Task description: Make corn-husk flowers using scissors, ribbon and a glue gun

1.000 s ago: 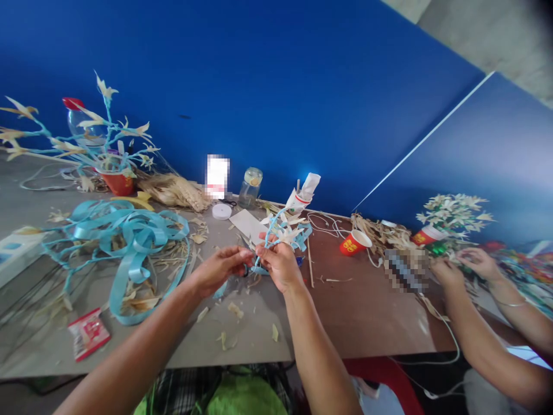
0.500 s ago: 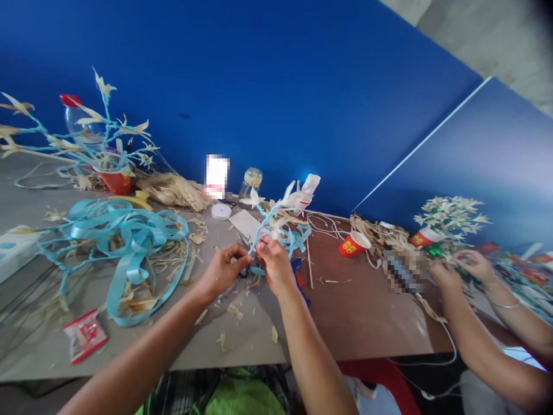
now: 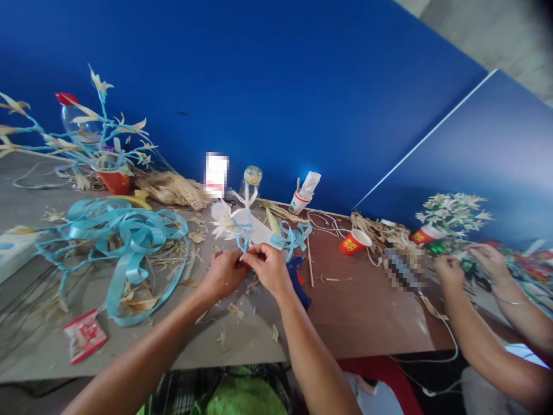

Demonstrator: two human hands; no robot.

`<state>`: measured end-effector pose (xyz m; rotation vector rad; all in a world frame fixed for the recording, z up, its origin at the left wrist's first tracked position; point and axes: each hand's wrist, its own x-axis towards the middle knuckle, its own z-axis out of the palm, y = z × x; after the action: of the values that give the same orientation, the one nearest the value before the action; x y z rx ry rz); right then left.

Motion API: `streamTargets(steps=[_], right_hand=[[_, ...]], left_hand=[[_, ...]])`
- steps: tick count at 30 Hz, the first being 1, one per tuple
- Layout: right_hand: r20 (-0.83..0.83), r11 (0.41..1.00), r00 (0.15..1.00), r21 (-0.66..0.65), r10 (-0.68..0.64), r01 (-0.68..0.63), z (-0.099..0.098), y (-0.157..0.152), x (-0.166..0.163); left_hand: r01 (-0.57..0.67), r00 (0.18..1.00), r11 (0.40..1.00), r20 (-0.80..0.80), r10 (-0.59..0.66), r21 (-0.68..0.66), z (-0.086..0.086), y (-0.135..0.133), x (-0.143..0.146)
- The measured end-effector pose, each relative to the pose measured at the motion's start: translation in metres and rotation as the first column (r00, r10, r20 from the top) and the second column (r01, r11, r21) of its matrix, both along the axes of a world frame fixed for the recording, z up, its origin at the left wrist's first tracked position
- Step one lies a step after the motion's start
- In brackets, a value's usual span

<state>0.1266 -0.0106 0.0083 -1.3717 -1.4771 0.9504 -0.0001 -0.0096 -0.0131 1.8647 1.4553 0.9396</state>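
Note:
My left hand (image 3: pixel 224 272) and my right hand (image 3: pixel 270 266) meet over the middle of the table, both pinched on the base of a small flower sprig (image 3: pixel 235 222). The sprig has a light-blue wrapped stem and cream husk petals, and it stands up from my fingers, leaning left. A curl of light-blue ribbon (image 3: pixel 291 236) lies just right of my right hand. A dark blue object (image 3: pixel 299 276) rests on the table beside my right wrist.
A big tangle of blue ribbon (image 3: pixel 125 236) covers the left table. A red pot with a flower branch (image 3: pixel 113 178) stands far left; glass jar (image 3: pixel 251 180), white cup (image 3: pixel 299 202), red cup (image 3: pixel 355 242) behind. Another person's hands (image 3: pixel 469 265) work at the right.
The sprig has swung from leaning right over the ribbon curl to leaning left, and both my hands have shifted slightly left and closer together.

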Motion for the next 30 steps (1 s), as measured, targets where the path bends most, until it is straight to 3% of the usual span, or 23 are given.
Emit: streamTargets(steps=[4, 7, 9, 12, 16, 19, 21, 24, 28, 30], right_hand=[[0.07, 1.0, 0.997, 0.014, 0.019, -0.02, -0.002, 0.001, 0.001], [0.073, 0.998, 0.997, 0.059, 0.02, -0.025, -0.005, 0.005, 0.006], [-0.007, 0.998, 1.0, 0.066, 0.024, -0.023, -0.007, 0.007, 0.008], [-0.27, 0.996, 0.96, -0.027, 0.074, -0.085, -0.011, 0.008, 0.009], [-0.541, 0.956, 0.826, -0.125, 0.159, -0.266, -0.008, 0.002, 0.005], [-0.582, 0.934, 0.791, -0.141, 0.19, -0.328, -0.006, -0.001, 0.003], [-0.554, 0.949, 0.814, -0.128, 0.173, -0.289, -0.006, 0.0, 0.002], [-0.425, 0.994, 0.901, -0.019, 0.087, -0.105, -0.012, 0.005, 0.005], [-0.293, 0.99, 0.954, 0.098, -0.064, 0.097, -0.018, 0.012, 0.01], [-0.264, 0.985, 0.96, 0.119, -0.092, 0.127, -0.018, 0.013, 0.01]], left_hand=[[0.026, 1.0, 0.999, -0.01, -0.026, -0.025, -0.007, 0.003, -0.003], [0.138, 0.972, 0.981, 0.21, -0.107, -0.137, -0.011, 0.005, -0.004], [0.265, 0.883, 0.933, 0.449, -0.133, -0.244, -0.013, 0.006, -0.004], [0.402, 0.697, 0.853, 0.715, -0.051, -0.332, -0.012, 0.006, -0.004], [0.57, 0.501, 0.763, 0.865, -0.028, -0.305, -0.009, 0.003, -0.003], [0.646, 0.47, 0.713, 0.878, -0.09, -0.273, -0.007, 0.002, -0.005], [0.627, 0.516, 0.721, 0.85, -0.101, -0.295, -0.006, 0.003, -0.007], [0.475, 0.597, 0.817, 0.802, -0.026, -0.328, -0.004, 0.005, -0.01], [0.209, 0.578, 0.917, 0.8, 0.165, -0.339, 0.0, 0.007, -0.009], [0.158, 0.633, 0.939, 0.761, 0.141, -0.305, 0.001, 0.006, -0.005]])
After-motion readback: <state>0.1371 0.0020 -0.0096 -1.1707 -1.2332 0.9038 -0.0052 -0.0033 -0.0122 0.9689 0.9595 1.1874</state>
